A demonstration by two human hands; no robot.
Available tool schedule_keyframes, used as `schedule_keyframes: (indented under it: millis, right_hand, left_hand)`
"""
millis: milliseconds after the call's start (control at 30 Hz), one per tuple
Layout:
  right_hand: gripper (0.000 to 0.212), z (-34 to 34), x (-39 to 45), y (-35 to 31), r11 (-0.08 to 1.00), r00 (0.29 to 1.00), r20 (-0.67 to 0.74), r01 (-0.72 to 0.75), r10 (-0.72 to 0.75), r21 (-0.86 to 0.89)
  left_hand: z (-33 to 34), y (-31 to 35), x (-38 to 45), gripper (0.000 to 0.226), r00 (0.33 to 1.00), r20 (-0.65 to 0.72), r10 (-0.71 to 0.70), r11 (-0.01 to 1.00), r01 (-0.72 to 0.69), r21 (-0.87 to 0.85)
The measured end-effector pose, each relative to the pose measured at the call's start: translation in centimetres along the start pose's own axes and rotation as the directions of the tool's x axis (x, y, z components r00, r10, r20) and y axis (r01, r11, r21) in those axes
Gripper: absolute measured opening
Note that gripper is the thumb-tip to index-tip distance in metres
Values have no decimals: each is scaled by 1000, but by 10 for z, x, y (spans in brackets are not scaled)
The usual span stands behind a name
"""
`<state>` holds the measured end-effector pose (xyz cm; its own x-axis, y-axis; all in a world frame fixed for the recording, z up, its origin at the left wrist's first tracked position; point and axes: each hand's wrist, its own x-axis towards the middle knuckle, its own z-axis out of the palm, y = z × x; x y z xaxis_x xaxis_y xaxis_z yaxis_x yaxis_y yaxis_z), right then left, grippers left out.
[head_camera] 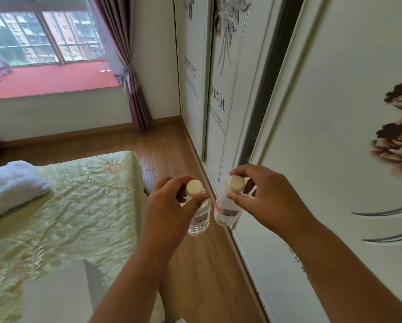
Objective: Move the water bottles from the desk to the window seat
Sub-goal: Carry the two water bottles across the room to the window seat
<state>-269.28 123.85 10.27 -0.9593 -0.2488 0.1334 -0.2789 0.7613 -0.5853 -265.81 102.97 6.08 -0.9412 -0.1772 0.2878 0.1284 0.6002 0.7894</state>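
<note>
Hanging over the floor strip between bed edge (pixel 134 173) and wardrobe (pixel 312 136), two bottles: left bottle (pixel 199 217) is pinched by left hand (pixel 169 206), right bottle (pixel 225 210) by right hand (pixel 265 199); window seat (pixel 50 80) well apart.

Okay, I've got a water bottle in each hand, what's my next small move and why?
Probably keep walking forward along the floor strip between the bed and wardrobe. The left hand and right hand each grip a bottle near the cap, and the red window seat lies ahead, out of reach.
</note>
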Motion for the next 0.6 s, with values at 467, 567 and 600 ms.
schedule_keyframes:
  millis: [467, 567, 600]
  right_hand:
    - [47, 67, 99, -45, 999, 996, 80, 48, -49, 19]
    - [46, 81, 125, -45, 997, 991, 105, 75, -78, 35]
    - [45, 85, 134, -45, 995, 989, 114, 86, -90, 41]
  left_hand:
    - [-53, -75, 74, 39, 995, -74, -70, 997, 69, -22]
    - [-57, -87, 85, 39, 991, -91, -98, 995, 98, -5]
    - [-58, -90, 90, 39, 989, -100, -111, 994, 112, 2]
